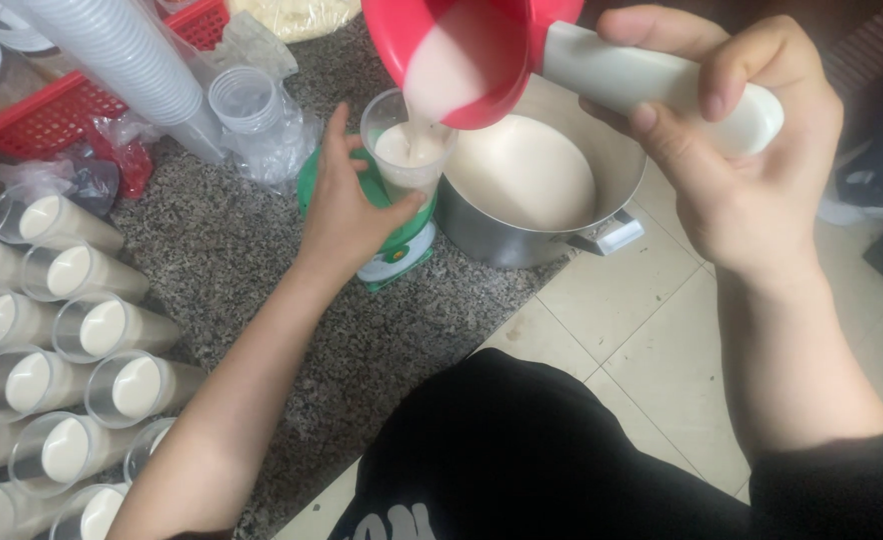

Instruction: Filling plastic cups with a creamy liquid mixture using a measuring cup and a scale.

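Note:
My right hand [737, 150] grips the white handle of a red ladle [462, 50], tilted so a creamy white liquid streams into a clear plastic cup [409, 150]. My left hand [347, 205] wraps around that cup and holds it upright on a green and white scale [392, 255]. The cup is partly filled. Just right of it stands a steel pot [522, 215] holding more of the white liquid.
Several filled clear cups [62, 350] stand in rows at the left on the speckled granite counter [252, 270]. A tall stack of empty cups [127, 55], a red basket [52, 110] and bagged cups [252, 105] lie at the back. Tiled floor [642, 320] is to the right.

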